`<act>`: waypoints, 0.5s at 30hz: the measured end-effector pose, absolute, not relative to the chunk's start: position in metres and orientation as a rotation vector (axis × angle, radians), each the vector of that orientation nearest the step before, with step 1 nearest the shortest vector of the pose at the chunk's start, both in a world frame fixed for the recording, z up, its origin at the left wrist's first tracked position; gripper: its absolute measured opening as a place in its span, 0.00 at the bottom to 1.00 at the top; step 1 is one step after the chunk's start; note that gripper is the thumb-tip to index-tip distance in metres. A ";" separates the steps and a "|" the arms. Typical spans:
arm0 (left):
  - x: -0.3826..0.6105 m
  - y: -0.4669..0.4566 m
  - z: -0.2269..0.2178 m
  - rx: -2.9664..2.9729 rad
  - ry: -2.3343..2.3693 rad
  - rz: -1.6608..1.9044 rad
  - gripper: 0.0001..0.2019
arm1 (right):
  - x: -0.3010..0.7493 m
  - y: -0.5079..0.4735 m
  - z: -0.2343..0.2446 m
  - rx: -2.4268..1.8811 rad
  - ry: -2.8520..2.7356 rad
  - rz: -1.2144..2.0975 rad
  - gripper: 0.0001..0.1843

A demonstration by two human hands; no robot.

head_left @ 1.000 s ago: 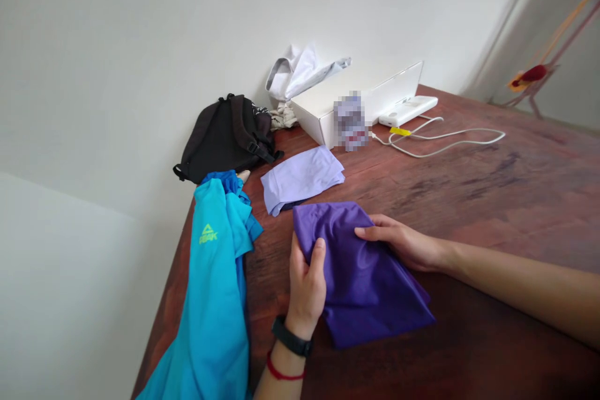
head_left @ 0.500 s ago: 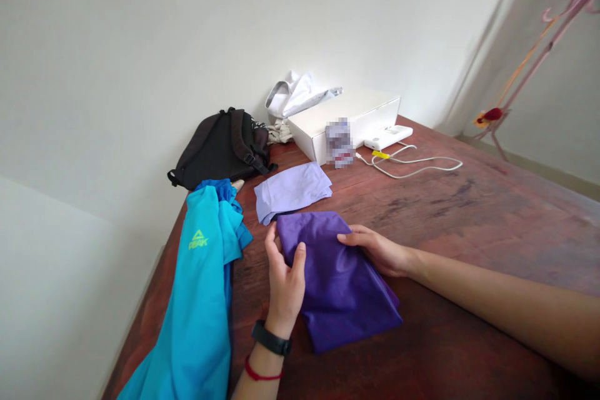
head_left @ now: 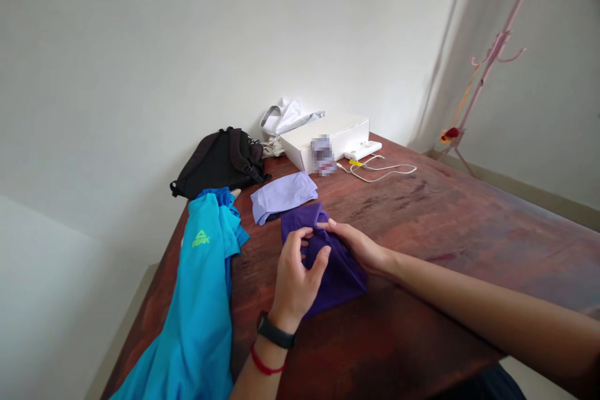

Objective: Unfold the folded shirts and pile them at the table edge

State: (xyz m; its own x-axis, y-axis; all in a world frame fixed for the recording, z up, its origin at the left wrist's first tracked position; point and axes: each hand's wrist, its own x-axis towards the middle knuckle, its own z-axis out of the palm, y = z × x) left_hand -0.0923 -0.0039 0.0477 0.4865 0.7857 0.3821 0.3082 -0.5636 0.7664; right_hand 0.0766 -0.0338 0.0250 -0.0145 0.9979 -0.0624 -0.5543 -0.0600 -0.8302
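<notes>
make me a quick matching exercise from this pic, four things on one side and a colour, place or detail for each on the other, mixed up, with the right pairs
Things
A. purple cloth
B. backpack
C. turquoise garment
D. red bracelet

Details
1. bears a yellow-green logo
2. around the left forearm
3. touched by the right hand
4. black

Pairs: A-3, B-4, C-1, D-2

Black backpack (head_left: 213, 164) near a white box (head_left: 328, 127), perhaps cardboard.
</notes>
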 end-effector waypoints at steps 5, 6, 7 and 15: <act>-0.089 -0.013 0.050 2.087 1.000 1.022 0.16 | 0.078 -0.051 0.023 -0.783 -0.965 1.462 0.29; -0.088 -0.013 0.050 2.083 1.022 1.023 0.16 | 0.079 -0.054 0.023 -0.776 -1.002 1.462 0.29; -0.088 -0.013 0.050 2.077 1.035 1.018 0.15 | 0.080 -0.056 0.023 -0.767 -1.042 1.461 0.30; -0.096 0.006 0.048 1.987 0.983 0.992 0.10 | 0.083 -0.059 0.028 -0.776 -1.245 1.409 0.30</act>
State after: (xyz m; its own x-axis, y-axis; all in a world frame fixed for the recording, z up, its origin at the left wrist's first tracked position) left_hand -0.0961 0.0059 0.0476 0.4190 0.8489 0.3223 0.3147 -0.4687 0.8254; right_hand 0.0832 -0.0591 0.0276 -0.2362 0.9576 0.1651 -0.2814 0.0952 -0.9548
